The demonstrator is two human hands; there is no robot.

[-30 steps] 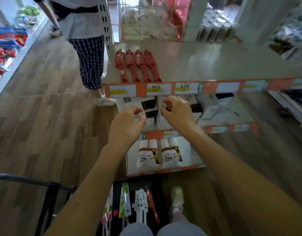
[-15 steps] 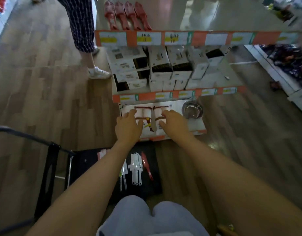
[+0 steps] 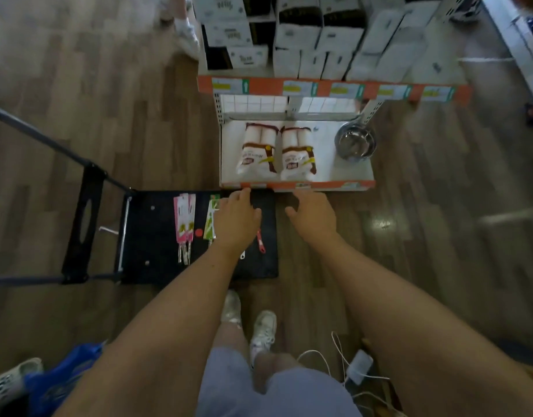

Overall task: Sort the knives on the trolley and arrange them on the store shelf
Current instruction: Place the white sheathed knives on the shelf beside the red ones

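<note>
Wood floor (image 3: 78, 115) under black trolley (image 3: 151, 266), just beside low shelf (image 3: 334, 164) with two bags (image 3: 259, 152), one bowl (image 3: 355, 142). On trolley: pink knife packs (image 3: 184, 218), two or three overlapping; green pack (image 3: 210, 224); one red knife (image 3: 260, 240). All lengthwise toward shelf, red handle nearest. Left hand (image 3: 236, 219) loose-fingered over knives; right hand (image 3: 315, 215) spread, empty, over floor.

Trolley deck (image 3: 151, 230): matt black, apparently plastic. Floor (image 3: 424, 224): wood-grain planks, glossy sheen. Bowl (image 3: 356, 142): polished metal. Pink knife packs (image 3: 184, 216): glossy printed card. Boxes (image 3: 298, 37): matt white cardboard.
</note>
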